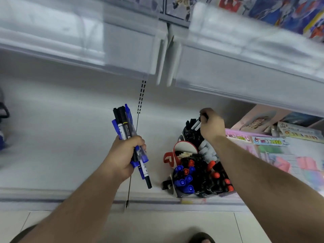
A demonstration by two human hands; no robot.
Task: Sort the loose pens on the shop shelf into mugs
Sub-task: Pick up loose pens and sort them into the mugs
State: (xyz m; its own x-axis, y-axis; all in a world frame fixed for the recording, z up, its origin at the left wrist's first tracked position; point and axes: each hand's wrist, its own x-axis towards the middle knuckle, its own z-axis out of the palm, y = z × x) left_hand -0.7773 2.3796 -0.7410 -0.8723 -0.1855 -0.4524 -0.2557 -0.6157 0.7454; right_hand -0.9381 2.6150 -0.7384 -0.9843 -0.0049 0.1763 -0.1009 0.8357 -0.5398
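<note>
My left hand [125, 154] grips a bundle of pens [123, 124], black and blue, upright above the white shelf [61, 137]. My right hand [211, 125] pinches a black-and-white marker [197, 124] over the far mug [192, 132], which holds black pens. In front of it a red-and-white mug [175, 153] holds a few pens. The nearest mug [194, 179] is packed with blue-, red- and black-capped markers. My right forearm hides part of the mugs.
An upper shelf with clear price rails [122, 50] hangs over the work area. Pink stationery packs [273, 151] lie right of the mugs. A dark object [2, 113] sits at the far left. The shelf's front edge [70, 199] meets tiled floor, where a foot [201, 238] shows.
</note>
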